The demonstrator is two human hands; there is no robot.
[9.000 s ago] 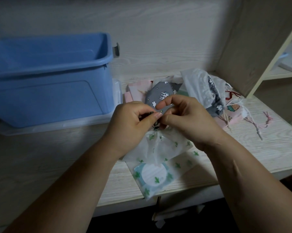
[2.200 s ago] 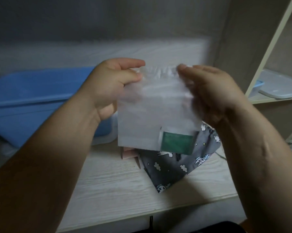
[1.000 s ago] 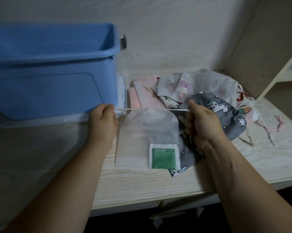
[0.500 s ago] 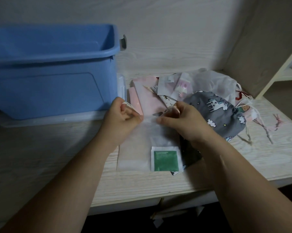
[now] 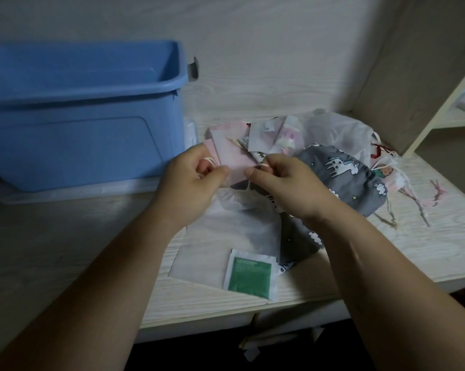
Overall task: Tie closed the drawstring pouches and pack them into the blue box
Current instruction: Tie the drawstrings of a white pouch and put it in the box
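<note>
Thumb and forefinger of the left hand [image 5: 196,180] pinch one pale loop of the drawstring [image 5: 212,160]. The right hand [image 5: 282,183] pinches the other loop the same way, its remaining fingers curled under. A second ago the two fists were well apart with the cord stretched taut between them. Now they sit close together, thumbs nearly meeting, above the gathered neck of the translucent white pouch [image 5: 226,236]. The neck, which lay flat and wide then, is bunched up. Both forearms reach in from the near edge, wrists roughly level.

The pouch lies on the pale wood-grain desk [image 5: 65,236], and a green sachet [image 5: 250,277] shows through its lower right corner; the print on the sachet is too small to read. Beside the right hand lies a grey unicorn pouch [image 5: 343,178], and pink pouches [image 5: 231,156] lie just behind the hands. The blue box [image 5: 78,116] stands on a clear lid [image 5: 65,194] at the left.
</note>
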